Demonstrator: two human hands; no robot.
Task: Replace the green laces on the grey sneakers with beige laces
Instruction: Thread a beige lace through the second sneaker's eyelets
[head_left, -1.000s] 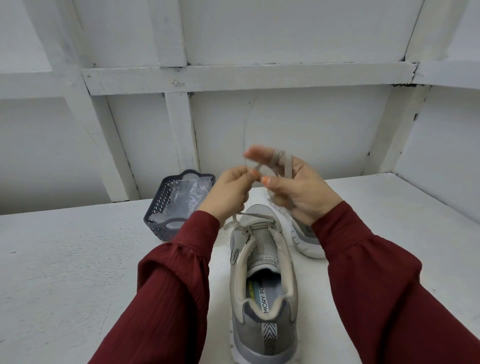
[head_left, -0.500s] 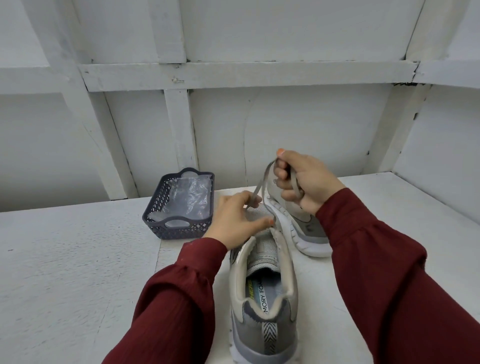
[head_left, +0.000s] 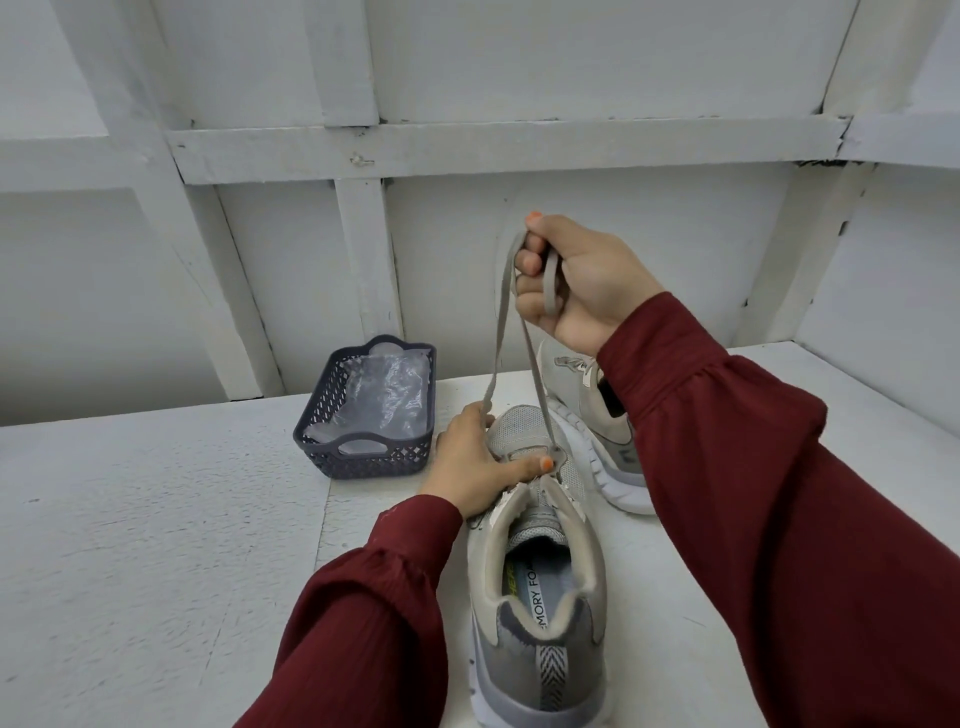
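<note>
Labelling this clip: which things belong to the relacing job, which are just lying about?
Job: near grey mesh sneaker; beige flat lace; far grey sneaker; left hand; right hand.
Lying about: dark blue plastic lattice basket; crumpled clear plastic bag inside it.

The raised right hand (head_left: 582, 280) grips the beige lace (head_left: 497, 338), whose two strands run down to the near sneaker (head_left: 535, 597) under the left hand (head_left: 475, 465), which holds its front. A dark basket (head_left: 363, 457) stands left of this hand, a second sneaker (head_left: 597, 436) below the right wrist.
</note>
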